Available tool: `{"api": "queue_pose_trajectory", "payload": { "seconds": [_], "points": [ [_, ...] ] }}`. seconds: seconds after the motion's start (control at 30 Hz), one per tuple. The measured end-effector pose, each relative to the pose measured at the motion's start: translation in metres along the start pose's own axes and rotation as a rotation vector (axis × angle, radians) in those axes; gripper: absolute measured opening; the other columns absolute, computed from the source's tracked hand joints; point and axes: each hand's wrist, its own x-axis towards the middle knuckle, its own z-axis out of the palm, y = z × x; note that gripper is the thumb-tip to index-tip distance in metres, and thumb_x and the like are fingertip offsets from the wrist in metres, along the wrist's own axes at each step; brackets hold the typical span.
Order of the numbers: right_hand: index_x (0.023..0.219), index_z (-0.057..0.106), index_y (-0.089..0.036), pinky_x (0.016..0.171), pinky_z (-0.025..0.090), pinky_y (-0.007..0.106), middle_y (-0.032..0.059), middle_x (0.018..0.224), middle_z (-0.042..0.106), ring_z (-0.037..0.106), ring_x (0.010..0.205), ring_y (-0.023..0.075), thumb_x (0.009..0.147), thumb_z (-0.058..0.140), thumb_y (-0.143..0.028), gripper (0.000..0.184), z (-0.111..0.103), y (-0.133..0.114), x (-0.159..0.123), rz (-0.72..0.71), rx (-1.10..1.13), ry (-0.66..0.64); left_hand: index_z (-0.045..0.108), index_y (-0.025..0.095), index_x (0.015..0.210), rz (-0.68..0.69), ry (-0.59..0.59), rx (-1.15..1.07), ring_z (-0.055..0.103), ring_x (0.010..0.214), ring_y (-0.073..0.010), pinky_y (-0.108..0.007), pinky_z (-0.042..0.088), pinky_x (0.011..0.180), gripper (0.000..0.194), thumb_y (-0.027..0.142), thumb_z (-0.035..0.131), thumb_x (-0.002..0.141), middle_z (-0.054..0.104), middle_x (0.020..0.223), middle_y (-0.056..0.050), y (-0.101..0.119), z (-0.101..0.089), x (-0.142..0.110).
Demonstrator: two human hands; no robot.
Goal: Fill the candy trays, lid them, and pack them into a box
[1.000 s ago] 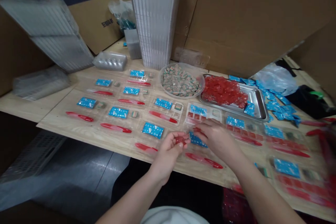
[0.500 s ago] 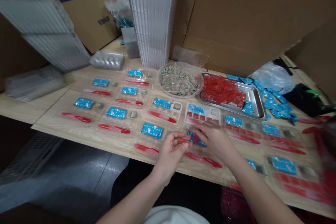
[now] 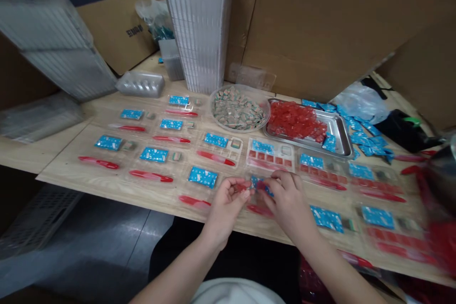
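My left hand [image 3: 228,199] is cupped near the table's front edge, fingers curled round small red candy pieces [image 3: 243,186]. My right hand [image 3: 285,197] sits right beside it, fingers pinched over a clear blister tray [image 3: 261,185] that holds a blue packet and a red pen-like stick. Both hands almost touch above this tray. Just behind it lies another tray [image 3: 270,154] with a blue packet and a row of red pieces.
Several clear trays with blue packets and red sticks cover the wooden table [image 3: 71,171]. A clear bowl of grey-green candies [image 3: 238,113] and a steel pan of red candies [image 3: 302,126] stand behind. Stacked clear trays [image 3: 199,28], cardboard boxes and loose blue packets [image 3: 363,133] line the back.
My right hand has drawn back from the far tray toward the front edge and met my left hand. The view has shifted slightly to the right.
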Motion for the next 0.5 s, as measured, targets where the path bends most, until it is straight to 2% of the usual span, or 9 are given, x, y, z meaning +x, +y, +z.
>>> {"api": "queue_pose_trajectory", "payload": {
  "seconds": [0.1,0.17,0.23,0.33,0.4,0.5],
  "points": [
    [0.084,0.063,-0.016,0.082,0.045,0.042,0.0135,0.101,0.06,0.051,0.098,0.0275,0.08,0.059,-0.021,0.008,-0.003,0.002,0.005,-0.016,0.075,-0.008,0.052,0.016,0.1,-0.003,-0.008,0.009,0.062,0.098,-0.0181,-0.032,0.046,0.084,0.027,0.025,0.066,0.078,0.063,0.107,-0.008,0.0,0.0,0.0],
    [0.085,0.061,-0.017,0.079,0.045,0.039,0.0099,0.093,0.063,0.055,0.092,0.0253,0.079,0.059,-0.022,0.008,-0.01,0.007,0.011,0.004,0.128,-0.005,0.051,0.016,0.099,0.006,-0.013,0.015,0.063,0.096,-0.0176,-0.031,0.046,0.083,0.026,0.025,0.065,0.078,0.063,0.107,-0.008,-0.001,0.0,0.001],
    [0.085,0.059,-0.017,0.074,0.044,0.038,0.0069,0.081,0.065,0.057,0.081,0.024,0.079,0.059,-0.022,0.008,-0.017,0.013,0.019,0.053,0.073,-0.015,0.051,0.017,0.096,0.023,-0.018,0.027,0.063,0.094,-0.0169,-0.031,0.046,0.083,0.024,0.024,0.065,0.078,0.063,0.106,-0.008,-0.001,0.0,0.001],
    [0.079,0.06,-0.015,0.072,0.042,0.037,0.0072,0.072,0.064,0.058,0.073,0.0241,0.078,0.059,-0.016,0.002,-0.02,0.015,0.032,0.037,-0.083,-0.159,0.05,0.017,0.091,0.03,-0.021,0.054,0.063,0.094,-0.0166,-0.031,0.045,0.084,0.022,0.024,0.065,0.077,0.064,0.104,-0.008,0.0,0.001,0.003],
    [0.077,0.06,-0.015,0.074,0.042,0.037,0.0091,0.075,0.065,0.058,0.077,0.0249,0.077,0.059,-0.014,0.001,-0.018,0.013,0.039,0.003,-0.122,-0.269,0.049,0.017,0.089,0.014,-0.024,0.067,0.062,0.096,-0.0175,-0.032,0.044,0.085,0.023,0.023,0.066,0.075,0.064,0.103,-0.008,0.001,0.001,0.003],
    [0.079,0.061,-0.015,0.073,0.043,0.035,0.0101,0.081,0.066,0.059,0.08,0.025,0.078,0.061,-0.018,0.003,-0.015,0.008,0.046,0.03,-0.104,-0.343,0.049,0.017,0.087,-0.001,-0.038,0.057,0.061,0.097,-0.0181,-0.033,0.043,0.088,0.023,0.023,0.067,0.073,0.063,0.102,-0.007,0.003,0.001,0.004]
  ]
}}
